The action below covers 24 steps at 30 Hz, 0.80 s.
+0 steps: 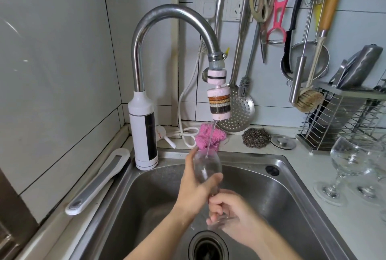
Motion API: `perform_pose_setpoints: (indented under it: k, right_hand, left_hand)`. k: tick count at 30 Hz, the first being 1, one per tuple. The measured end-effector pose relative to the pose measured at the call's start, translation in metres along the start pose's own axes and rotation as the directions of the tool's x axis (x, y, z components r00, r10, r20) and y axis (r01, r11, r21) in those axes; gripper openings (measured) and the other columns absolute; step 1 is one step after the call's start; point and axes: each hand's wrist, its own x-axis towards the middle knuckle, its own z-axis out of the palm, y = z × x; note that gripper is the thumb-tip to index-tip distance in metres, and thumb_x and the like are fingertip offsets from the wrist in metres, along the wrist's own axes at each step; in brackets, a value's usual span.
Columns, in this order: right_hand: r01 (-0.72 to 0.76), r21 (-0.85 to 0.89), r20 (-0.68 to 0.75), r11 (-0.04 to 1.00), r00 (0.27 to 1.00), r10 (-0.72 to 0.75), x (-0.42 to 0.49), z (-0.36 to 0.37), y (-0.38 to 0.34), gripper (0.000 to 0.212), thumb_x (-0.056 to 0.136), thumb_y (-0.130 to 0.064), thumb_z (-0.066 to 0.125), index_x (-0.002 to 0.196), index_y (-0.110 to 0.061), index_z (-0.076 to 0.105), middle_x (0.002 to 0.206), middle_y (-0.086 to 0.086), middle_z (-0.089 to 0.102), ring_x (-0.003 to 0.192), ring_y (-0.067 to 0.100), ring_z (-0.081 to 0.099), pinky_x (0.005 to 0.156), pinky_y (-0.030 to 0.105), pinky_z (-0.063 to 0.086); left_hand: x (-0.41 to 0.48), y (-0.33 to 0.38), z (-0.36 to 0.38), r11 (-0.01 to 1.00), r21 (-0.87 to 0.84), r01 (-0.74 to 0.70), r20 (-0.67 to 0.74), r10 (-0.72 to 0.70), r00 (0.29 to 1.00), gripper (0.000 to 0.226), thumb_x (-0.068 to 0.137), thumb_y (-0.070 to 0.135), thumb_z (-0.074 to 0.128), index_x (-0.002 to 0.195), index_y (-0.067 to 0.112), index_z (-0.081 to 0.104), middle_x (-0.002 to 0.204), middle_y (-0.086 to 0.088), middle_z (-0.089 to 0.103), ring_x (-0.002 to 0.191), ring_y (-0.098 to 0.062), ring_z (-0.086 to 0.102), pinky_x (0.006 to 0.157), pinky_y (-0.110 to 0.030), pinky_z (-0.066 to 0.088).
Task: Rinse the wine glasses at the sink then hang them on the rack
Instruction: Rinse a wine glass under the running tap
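Observation:
A clear wine glass (206, 165) is held tilted over the steel sink (288, 188), its bowl up under a thin stream of water from the tap's filter head (219, 103). My left hand (194, 186) wraps around the bowl. My right hand (231, 211) grips the stem and foot below it. Two more wine glasses (353, 161) stand upright on the counter to the right of the sink. No hanging rack for glasses is in view.
A white tap body (144, 134) stands at the sink's back left. A pink cloth (208, 136), a steel scourer (255, 137) and a sink plug (283, 141) lie behind the basin. Utensils hang on the wall; a wire holder (342, 117) stands at the right. The drain (208, 247) is below my hands.

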Motion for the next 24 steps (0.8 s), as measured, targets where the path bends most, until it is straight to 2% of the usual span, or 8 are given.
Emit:
perform_pose_setpoints:
  k: [3, 6, 9, 14, 18, 20, 22, 24]
  right_hand:
    - [0.009, -0.024, -0.003, 1.0, 1.0, -0.009, 0.003, 0.001, 0.001, 0.019, 0.086, 0.005, 0.049, 0.073, -0.004, 0.06, 0.057, 0.015, 0.048, 0.05, 0.029, 0.054, 0.056, 0.036, 0.052]
    - [0.031, -0.158, -0.036, 0.987, 0.999, -0.037, 0.007, 0.003, 0.007, 0.02, 0.095, 0.002, 0.047, 0.083, -0.001, 0.063, 0.061, 0.017, 0.055, 0.054, 0.031, 0.06, 0.055, 0.035, 0.053]
    - [0.037, -0.146, -0.01, 0.989, 0.999, -0.039, 0.006, 0.005, 0.007, 0.019, 0.098, -0.008, 0.053, 0.086, 0.001, 0.065, 0.057, 0.015, 0.052, 0.051, 0.028, 0.057, 0.055, 0.035, 0.053]
    - [0.002, 0.015, 0.025, 1.0, 1.0, -0.003, 0.0, 0.006, 0.001, 0.025, 0.093, -0.019, 0.056, 0.078, -0.001, 0.061, 0.058, 0.016, 0.046, 0.051, 0.029, 0.056, 0.058, 0.04, 0.051]
    - [0.041, -0.148, -0.074, 0.988, 0.996, -0.053, 0.007, 0.006, 0.01, 0.024, 0.103, -0.014, 0.048, 0.088, 0.001, 0.059, 0.057, 0.016, 0.05, 0.05, 0.028, 0.056, 0.055, 0.036, 0.051]
    - [0.098, -0.321, -0.109, 0.942, 0.984, -0.139, 0.01, 0.007, 0.015, 0.026, 0.105, -0.014, 0.044, 0.09, -0.003, 0.062, 0.055, 0.012, 0.054, 0.05, 0.027, 0.059, 0.055, 0.033, 0.049]
    - [0.109, -0.359, -0.117, 0.927, 0.98, -0.161, 0.012, 0.007, 0.015, 0.03, 0.105, -0.014, 0.042, 0.087, -0.007, 0.063, 0.053, 0.01, 0.052, 0.049, 0.027, 0.06, 0.056, 0.033, 0.048]
    - [0.101, -0.308, -0.114, 0.946, 0.983, -0.142, 0.011, 0.004, 0.011, 0.032, 0.105, -0.015, 0.039, 0.083, -0.004, 0.059, 0.052, 0.011, 0.049, 0.048, 0.028, 0.059, 0.054, 0.032, 0.049]
  left_hand:
    - [-0.001, -0.002, 0.006, 0.997, 0.055, -0.047, -0.052, 0.05, 0.997, 0.076, 0.079, 0.037, 0.077, 0.138, 0.059, 0.035, 0.123, 0.005, 0.069, 0.096, -0.015, 0.074, 0.089, -0.035, 0.059]
    - [0.0, -0.004, 0.003, 0.952, 0.298, -0.074, -0.157, 0.125, 0.98, 0.059, 0.093, 0.052, 0.063, 0.144, 0.053, 0.033, 0.13, 0.004, 0.058, 0.115, -0.014, 0.058, 0.1, -0.033, 0.044]
    - [0.006, -0.006, 0.0, 0.961, 0.277, 0.013, -0.262, 0.062, 0.963, 0.04, 0.104, 0.052, 0.039, 0.144, 0.045, 0.04, 0.141, -0.002, 0.058, 0.133, -0.024, 0.051, 0.11, -0.041, 0.037]
    - [0.005, -0.002, -0.004, 0.958, 0.269, -0.096, -0.096, 0.126, 0.987, 0.083, 0.071, 0.064, 0.073, 0.144, 0.05, 0.036, 0.132, 0.005, 0.058, 0.124, -0.011, 0.056, 0.106, -0.036, 0.045]
    - [0.005, -0.007, -0.001, 0.931, 0.343, -0.125, -0.164, 0.191, 0.968, 0.041, 0.092, 0.058, 0.06, 0.128, 0.065, 0.041, 0.124, 0.015, 0.044, 0.112, 0.004, 0.052, 0.092, -0.003, 0.035]
    - [0.007, -0.007, -0.001, 0.924, 0.363, -0.119, -0.183, 0.196, 0.963, 0.031, 0.1, 0.054, 0.049, 0.125, 0.069, 0.039, 0.123, 0.015, 0.04, 0.113, -0.003, 0.054, 0.093, -0.005, 0.033]
    - [0.007, -0.007, -0.003, 0.93, 0.352, -0.108, -0.163, 0.175, 0.971, 0.042, 0.097, 0.052, 0.057, 0.133, 0.063, 0.04, 0.128, 0.014, 0.039, 0.115, -0.002, 0.055, 0.1, -0.016, 0.039]
    - [0.005, -0.009, -0.003, 0.925, 0.358, -0.13, -0.1, 0.177, 0.979, 0.071, 0.084, 0.052, 0.074, 0.142, 0.058, 0.034, 0.13, 0.022, 0.035, 0.118, 0.012, 0.046, 0.094, -0.006, 0.036]
